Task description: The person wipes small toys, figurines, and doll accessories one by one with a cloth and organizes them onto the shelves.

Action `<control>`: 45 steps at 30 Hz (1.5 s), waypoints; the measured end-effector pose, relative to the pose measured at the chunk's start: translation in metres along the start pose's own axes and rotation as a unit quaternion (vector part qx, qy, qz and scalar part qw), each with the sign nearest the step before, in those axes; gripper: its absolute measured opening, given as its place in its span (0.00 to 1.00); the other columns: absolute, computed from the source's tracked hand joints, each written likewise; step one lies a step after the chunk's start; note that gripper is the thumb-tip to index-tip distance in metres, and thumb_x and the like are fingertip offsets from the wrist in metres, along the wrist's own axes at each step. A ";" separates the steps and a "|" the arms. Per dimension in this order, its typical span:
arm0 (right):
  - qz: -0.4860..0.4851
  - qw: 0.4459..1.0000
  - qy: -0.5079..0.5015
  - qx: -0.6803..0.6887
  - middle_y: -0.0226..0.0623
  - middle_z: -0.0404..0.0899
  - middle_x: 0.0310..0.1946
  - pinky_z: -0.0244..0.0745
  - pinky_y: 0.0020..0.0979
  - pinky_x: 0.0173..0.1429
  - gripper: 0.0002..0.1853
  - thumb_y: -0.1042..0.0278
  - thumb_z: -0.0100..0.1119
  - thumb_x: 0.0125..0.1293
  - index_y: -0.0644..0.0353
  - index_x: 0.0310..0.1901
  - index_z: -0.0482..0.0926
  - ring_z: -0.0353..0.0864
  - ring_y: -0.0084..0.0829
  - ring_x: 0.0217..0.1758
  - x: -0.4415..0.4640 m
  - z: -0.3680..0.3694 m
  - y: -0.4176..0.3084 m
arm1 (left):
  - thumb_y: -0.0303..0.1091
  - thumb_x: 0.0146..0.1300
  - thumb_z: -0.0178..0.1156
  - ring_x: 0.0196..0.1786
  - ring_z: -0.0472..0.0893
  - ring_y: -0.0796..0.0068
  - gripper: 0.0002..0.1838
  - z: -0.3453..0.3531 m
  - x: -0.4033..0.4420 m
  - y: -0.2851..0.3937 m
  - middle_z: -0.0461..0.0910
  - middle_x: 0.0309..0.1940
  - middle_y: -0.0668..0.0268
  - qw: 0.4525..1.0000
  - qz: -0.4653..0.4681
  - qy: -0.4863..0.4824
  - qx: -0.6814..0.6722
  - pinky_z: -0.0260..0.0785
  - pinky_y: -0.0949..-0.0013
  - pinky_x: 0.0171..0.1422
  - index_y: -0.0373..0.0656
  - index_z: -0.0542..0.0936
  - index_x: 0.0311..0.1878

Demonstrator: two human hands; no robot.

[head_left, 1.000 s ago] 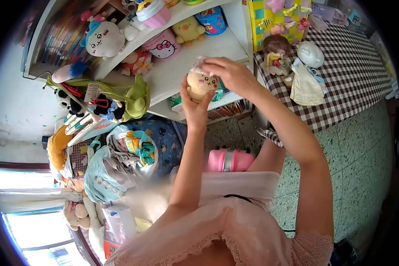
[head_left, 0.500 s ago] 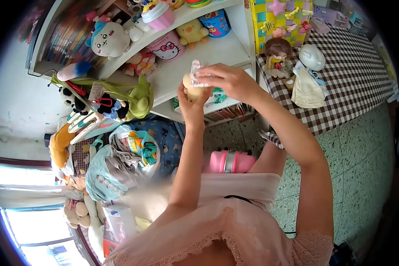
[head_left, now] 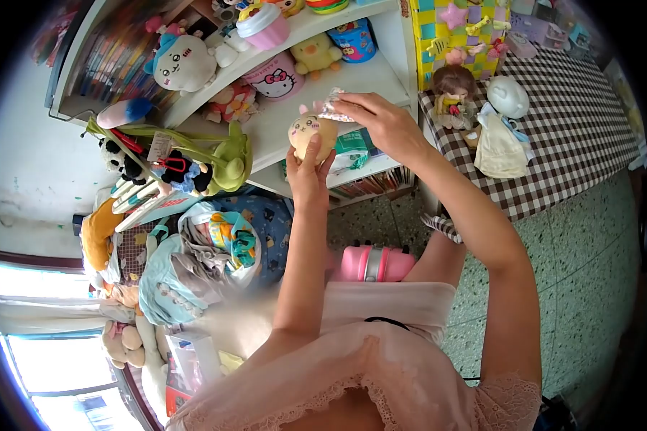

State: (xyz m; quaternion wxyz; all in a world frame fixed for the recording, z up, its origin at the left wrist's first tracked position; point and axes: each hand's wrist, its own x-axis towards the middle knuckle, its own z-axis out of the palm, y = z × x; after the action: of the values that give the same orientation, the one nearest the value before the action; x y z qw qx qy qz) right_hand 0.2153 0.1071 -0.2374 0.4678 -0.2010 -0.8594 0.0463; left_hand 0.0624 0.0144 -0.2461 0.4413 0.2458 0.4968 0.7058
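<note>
My left hand (head_left: pixel 309 179) is wrapped around a small pale-yellow round toy (head_left: pixel 315 133) with upright ears and a smiling face, which looks toward me. In my right hand (head_left: pixel 388 129) a crumpled patterned cloth (head_left: pixel 336 106), whitish with small pink marks, is pinched between the fingers. The cloth touches the toy's upper right side by the ears. Both hands are raised in front of a white shelf (head_left: pixel 370 82).
A Hello Kitty cup (head_left: pixel 274 77), a yellow chick plush (head_left: pixel 315 54) and a blue tin (head_left: pixel 352 41) stand on the shelf. A green frog plush (head_left: pixel 231 159) hangs left. On the right, a checkered table (head_left: pixel 553 144) bears a doll (head_left: pixel 453 90) and a white-headed figure (head_left: pixel 507 97).
The toy has turned so that its face now shows, and it has come out from behind the cloth. My right hand and the cloth have shifted slightly up and to the right.
</note>
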 end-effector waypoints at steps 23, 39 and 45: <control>-0.044 0.998 0.036 0.005 0.27 0.77 0.50 0.80 0.27 0.49 0.19 0.74 0.59 0.56 0.49 0.51 0.80 0.80 0.30 0.49 0.002 -0.004 -0.005 | 0.50 0.70 0.52 0.63 0.72 0.68 0.26 0.005 0.006 -0.001 0.71 0.60 0.65 0.967 -0.061 -0.096 -0.229 0.67 0.63 0.67 0.47 0.65 0.65; 0.079 0.978 0.192 -0.014 0.38 0.79 0.50 0.77 0.30 0.56 0.20 0.87 0.52 0.54 0.57 0.47 0.81 0.79 0.34 0.53 0.020 -0.080 -0.006 | 0.41 0.65 0.61 0.50 0.77 0.74 0.23 0.072 -0.034 -0.013 0.77 0.51 0.65 0.985 -0.108 -0.127 -0.052 0.70 0.69 0.55 0.41 0.69 0.58; 0.282 0.852 0.435 -0.067 0.42 0.77 0.53 0.70 0.34 0.63 0.22 0.88 0.39 0.59 0.68 0.52 0.78 0.76 0.35 0.57 -0.062 -0.148 -0.019 | 0.37 0.55 0.71 0.48 0.79 0.69 0.34 0.154 -0.086 -0.028 0.74 0.51 0.55 0.955 -0.079 -0.284 0.046 0.75 0.68 0.48 0.33 0.64 0.58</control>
State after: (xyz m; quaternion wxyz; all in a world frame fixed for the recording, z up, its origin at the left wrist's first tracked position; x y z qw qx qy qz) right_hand 0.3611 0.0494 -0.1987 0.7462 -0.4655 -0.4751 0.0259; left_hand 0.2360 0.0173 -0.2048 0.6063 0.4162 0.4008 0.5464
